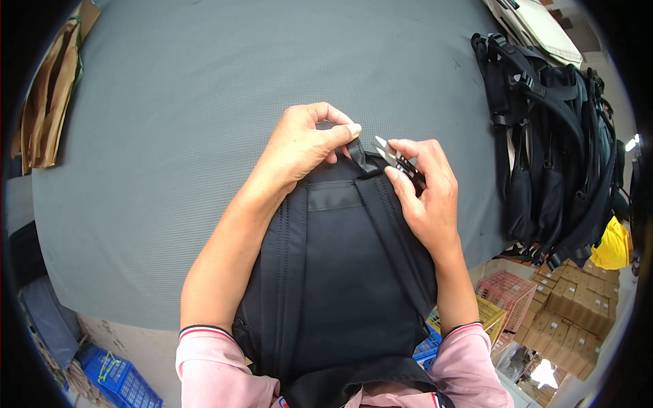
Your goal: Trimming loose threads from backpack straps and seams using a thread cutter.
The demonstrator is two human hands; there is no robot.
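Observation:
A black backpack (333, 272) lies on the grey table in front of me, its shoulder straps facing up. At its top end, my left hand (306, 139) pinches the black strap loop (359, 155) between thumb and fingers. Just to the right, my right hand (430, 187) is closed around a pair of thread snips (391, 155). The snips' two pointed metal blades are spread apart and point up and left, close to the loop. Part of the snips' handle is hidden by my fingers.
Several black backpacks (544, 136) are piled along the grey table's (170, 102) right edge. A brown paper bag (51, 95) stands at the far left. Below the table are a blue crate (122, 377), a pink crate (507, 292) and stacked cardboard boxes (571, 306).

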